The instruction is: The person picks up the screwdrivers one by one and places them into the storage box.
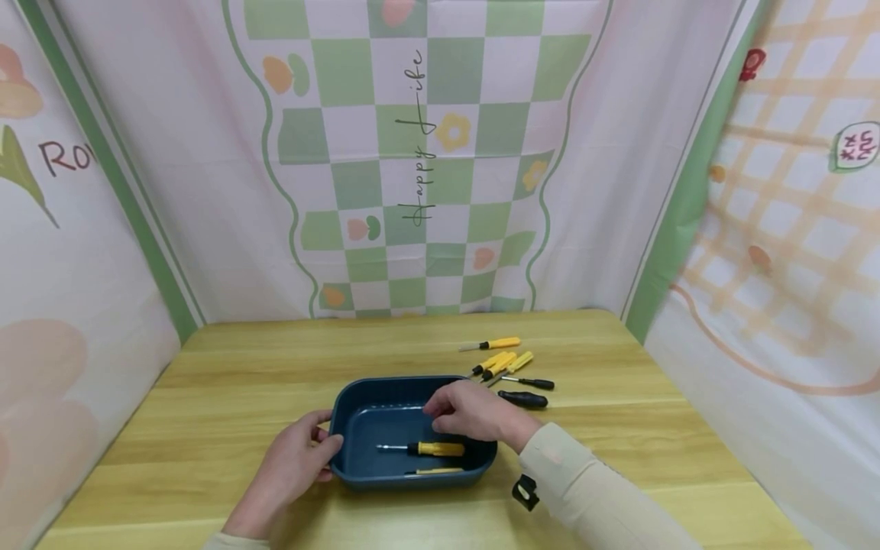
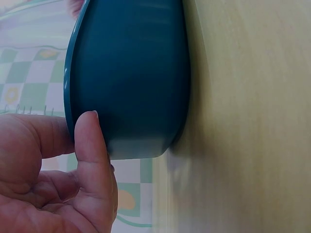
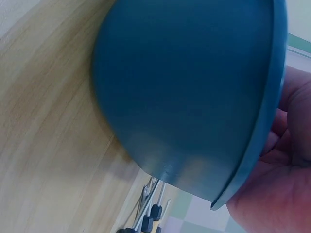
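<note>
The left hand [image 1: 292,462] grips the left rim of the blue tray [image 1: 357,467]. The right hand [image 1: 470,412] hangs loosely curled over it (grasping nothing visible). If the tray tilts, the yellow screwdriver [image 1: 429,449] inside may roll.

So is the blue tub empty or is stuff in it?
Not empty. The blue tub holds two yellow-handled screwdrivers lying flat on its bottom; more screwdrivers lie outside on the table.

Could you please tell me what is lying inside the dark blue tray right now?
Inside the blue tray lies a yellow-handled screwdriver, with a second yellow tool by the near wall. The right hand covers part of the tray's right side, so anything under it is hidden.
</note>
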A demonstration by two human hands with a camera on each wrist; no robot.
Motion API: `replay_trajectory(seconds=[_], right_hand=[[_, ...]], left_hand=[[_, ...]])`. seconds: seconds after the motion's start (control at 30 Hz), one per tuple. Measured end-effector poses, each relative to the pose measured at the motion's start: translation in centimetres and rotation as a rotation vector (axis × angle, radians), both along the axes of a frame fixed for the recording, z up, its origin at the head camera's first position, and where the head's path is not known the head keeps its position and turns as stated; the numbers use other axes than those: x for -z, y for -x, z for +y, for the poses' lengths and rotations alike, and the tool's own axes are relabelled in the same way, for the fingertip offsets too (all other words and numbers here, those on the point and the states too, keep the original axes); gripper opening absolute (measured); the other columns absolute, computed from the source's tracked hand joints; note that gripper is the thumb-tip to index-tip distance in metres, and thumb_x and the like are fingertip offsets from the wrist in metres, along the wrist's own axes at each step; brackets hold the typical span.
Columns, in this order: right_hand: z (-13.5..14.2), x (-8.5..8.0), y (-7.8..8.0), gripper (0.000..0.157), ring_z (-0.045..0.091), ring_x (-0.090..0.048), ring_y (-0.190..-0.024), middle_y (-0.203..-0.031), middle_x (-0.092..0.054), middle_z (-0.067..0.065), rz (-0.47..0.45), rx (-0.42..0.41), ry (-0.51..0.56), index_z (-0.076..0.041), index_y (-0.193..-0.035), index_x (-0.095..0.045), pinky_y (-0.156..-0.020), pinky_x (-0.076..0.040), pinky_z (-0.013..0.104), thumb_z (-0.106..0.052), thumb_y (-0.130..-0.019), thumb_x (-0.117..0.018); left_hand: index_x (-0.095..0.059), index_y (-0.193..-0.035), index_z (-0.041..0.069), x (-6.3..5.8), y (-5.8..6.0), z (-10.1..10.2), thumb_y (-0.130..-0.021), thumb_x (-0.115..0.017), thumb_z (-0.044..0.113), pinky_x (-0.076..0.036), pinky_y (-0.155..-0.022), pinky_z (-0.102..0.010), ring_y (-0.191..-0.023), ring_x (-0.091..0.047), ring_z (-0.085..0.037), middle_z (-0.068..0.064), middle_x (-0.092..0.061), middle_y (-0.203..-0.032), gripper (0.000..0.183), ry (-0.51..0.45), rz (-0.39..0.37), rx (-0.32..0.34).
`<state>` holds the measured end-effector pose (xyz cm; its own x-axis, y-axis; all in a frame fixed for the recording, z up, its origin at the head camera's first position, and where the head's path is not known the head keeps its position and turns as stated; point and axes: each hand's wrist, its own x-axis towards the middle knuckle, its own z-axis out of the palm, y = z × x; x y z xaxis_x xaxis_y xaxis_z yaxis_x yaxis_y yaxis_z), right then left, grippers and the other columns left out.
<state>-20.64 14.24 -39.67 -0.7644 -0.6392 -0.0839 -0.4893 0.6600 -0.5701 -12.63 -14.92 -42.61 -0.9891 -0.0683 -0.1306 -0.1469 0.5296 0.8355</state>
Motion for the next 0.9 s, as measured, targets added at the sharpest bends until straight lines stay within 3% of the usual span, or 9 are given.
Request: replay_trajectory(seconds=[0.6, 0.9], right_hand=[[0.20, -0.31, -0.06, 0.026, 0.017, -0.072, -0.101, -0.118, -0.076, 0.007, 0.014, -0.001, 0.023, -0.006, -0.123, -0.074, -0.087, -0.062, 0.039, -0.014, -0.099, -0.071], [0.36, -0.72, -0.05, 0.028, 0.018, -0.071, -0.104, -0.122, -0.074, 0.010, -0.023, 0.001, 0.050, -0.004, -0.126, -0.073, -0.090, -0.062, 0.042, -0.015, -0.100, -0.070]], left_hand=[[-0.055, -0.146, 0.001, 0.18, -0.03, -0.11, -0.102, -0.065, 0.014, -0.062, -0.059, -0.030, -0.070, -0.063, -0.017, -0.012, -0.060, -0.103, 0.047, -0.013, 0.014, 0.001], [-0.056, -0.145, 0.001, 0.23, -0.07, -0.13, -0.101, -0.065, 0.014, -0.062, -0.058, -0.030, -0.069, -0.062, -0.017, -0.012, -0.060, -0.102, 0.047, -0.011, 0.018, -0.001]])
